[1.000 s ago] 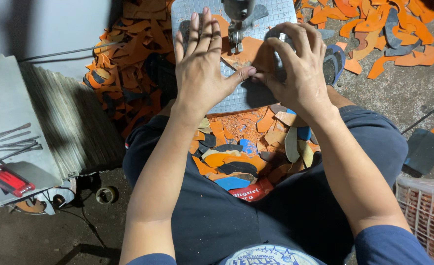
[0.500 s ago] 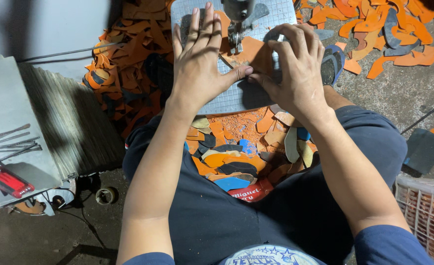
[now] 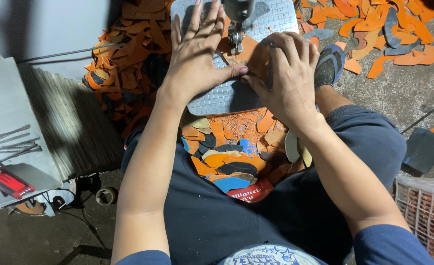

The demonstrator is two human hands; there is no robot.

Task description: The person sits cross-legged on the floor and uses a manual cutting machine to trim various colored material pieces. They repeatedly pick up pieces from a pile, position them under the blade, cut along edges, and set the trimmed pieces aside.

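My left hand [image 3: 197, 59] lies flat, fingers spread, on an orange flat piece [image 3: 249, 51] that rests on the grey gridded work plate [image 3: 222, 98]. Across from it my right hand [image 3: 285, 73] curls its fingers over the right side of the same orange piece. The machine's metal head [image 3: 236, 24] comes down between my hands and meets the piece near its top. My palms hide most of the orange piece.
Orange, blue and dark offcuts [image 3: 231, 157] fill my lap below the plate. More orange scraps [image 3: 128, 64] are heaped at left and strewn at top right [image 3: 384, 29]. A stack of grey sheets [image 3: 69, 122] stands at left with red-handled tools [image 3: 6, 181]. A white mesh basket [image 3: 423, 211] is at right.
Both hands have shifted slightly with the orange piece under the machine head; my right fingers have curled tighter over it.
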